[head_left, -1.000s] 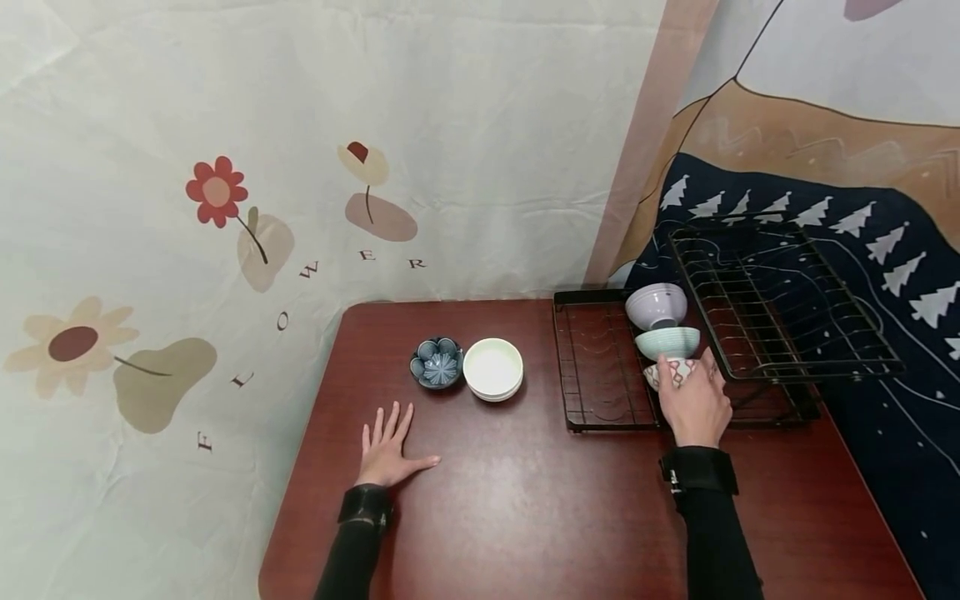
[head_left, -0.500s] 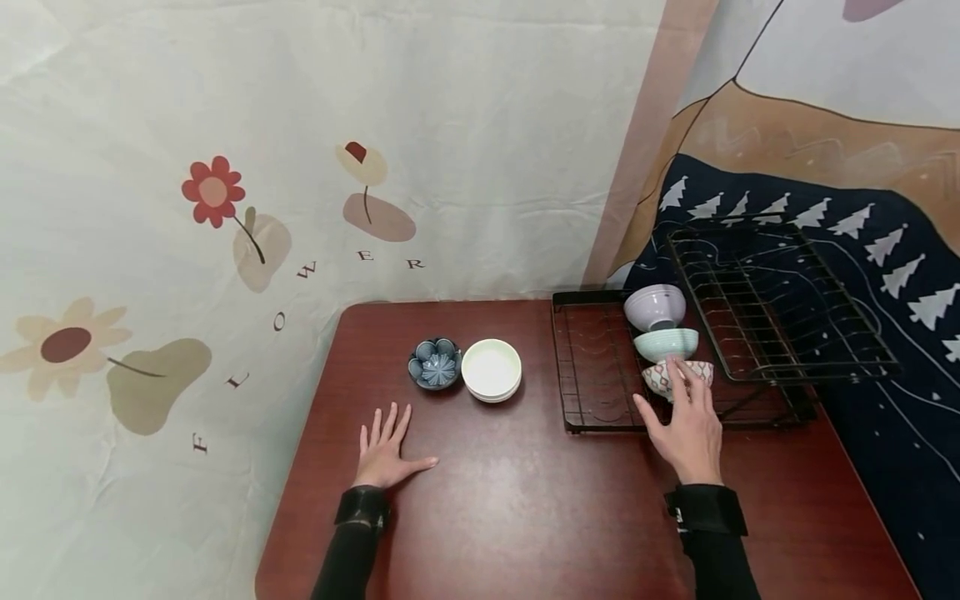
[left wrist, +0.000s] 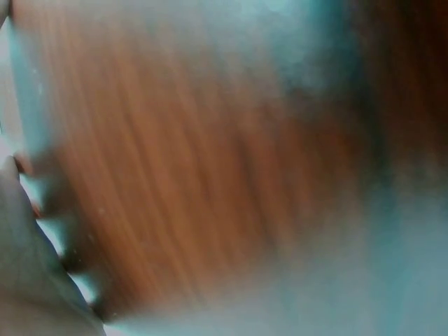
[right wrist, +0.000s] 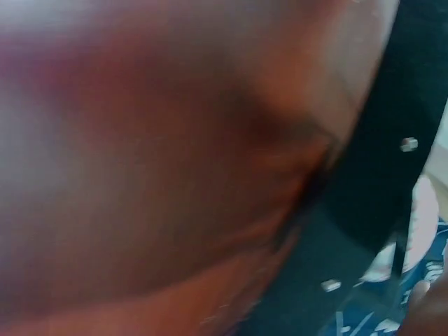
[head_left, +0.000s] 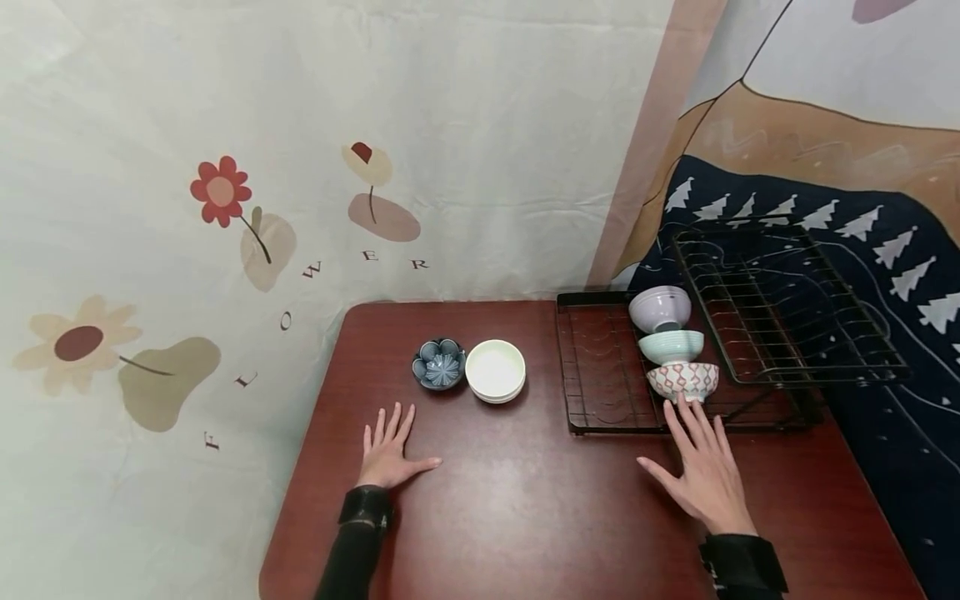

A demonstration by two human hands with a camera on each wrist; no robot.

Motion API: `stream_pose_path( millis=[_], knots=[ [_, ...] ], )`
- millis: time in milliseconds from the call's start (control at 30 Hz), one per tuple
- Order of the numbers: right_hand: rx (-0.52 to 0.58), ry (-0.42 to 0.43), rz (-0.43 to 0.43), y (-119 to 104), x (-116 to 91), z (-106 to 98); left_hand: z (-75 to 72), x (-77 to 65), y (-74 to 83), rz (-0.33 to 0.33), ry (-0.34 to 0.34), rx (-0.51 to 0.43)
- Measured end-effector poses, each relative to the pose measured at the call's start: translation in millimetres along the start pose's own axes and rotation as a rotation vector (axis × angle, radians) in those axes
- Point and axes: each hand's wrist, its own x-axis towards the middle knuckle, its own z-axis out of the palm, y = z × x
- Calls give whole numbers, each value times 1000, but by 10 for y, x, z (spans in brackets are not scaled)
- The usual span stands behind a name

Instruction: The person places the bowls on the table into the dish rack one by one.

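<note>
I have the right hand (head_left: 705,483) spread and holding nothing, its fingertips at the patterned bowl (head_left: 683,379) by the black rack's (head_left: 596,297) near edge — whether they touch, I can't tell. Behind that bowl, the green bowl (head_left: 671,347) and lavender bowl (head_left: 660,307) line up toward the rack's far edge, on the desk's (head_left: 525,508) right side. Near the desk's left edge I see the left hand (head_left: 385,457) splayed and holding nothing — the blue bowl (head_left: 439,367) and white bowl (head_left: 495,369) beyond it, toward the far edge.
</note>
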Motion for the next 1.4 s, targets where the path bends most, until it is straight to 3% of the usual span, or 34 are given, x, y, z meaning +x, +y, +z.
stream_pose_path(
  millis=[233,500,633,767,1000,1267,1400],
  knots=[
    [-25,-62,54,156,-350,62,1,-30,47,-11,-2,0],
    [-12,-84,55,163,-487,180,-26,-6,39,-43,-50,12],
    [2,-140,84,138,-494,194,-22,2,23,-45,-45,1],
    [15,-243,157,141,-446,194,-15,14,2,-37,-25,0],
    [61,-420,266,176,-377,207,-19,16,14,-41,-50,-15],
    [61,-420,268,209,-367,237,-34,17,68,-23,-11,-7],
    [62,-424,270,197,-376,239,-94,30,70,-10,-19,-82]
  ],
)
